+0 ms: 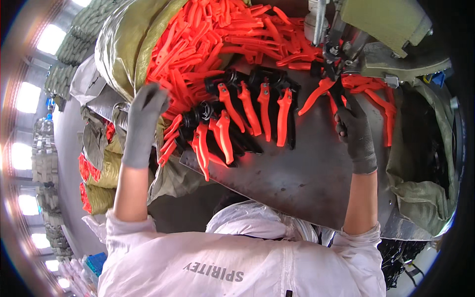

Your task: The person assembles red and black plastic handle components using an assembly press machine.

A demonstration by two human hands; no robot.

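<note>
— Glaring down the left edge: bright rectangular window panes (27, 97), daylight pouring in.
— Leaning beside them: tall stacks of grey-green woven sacks (62, 74), more piling lower on the left (49, 208).

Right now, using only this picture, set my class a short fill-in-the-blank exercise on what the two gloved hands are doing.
1. The left hand reaches into the pile of loose ____ handles.
2. Both hands wear ____ gloves.
3. The right hand holds a tool up at the ____.
4. Finished orange-and-black tools lie on a ____ plate.

Missing words: orange; grey; machine; metal
</note>
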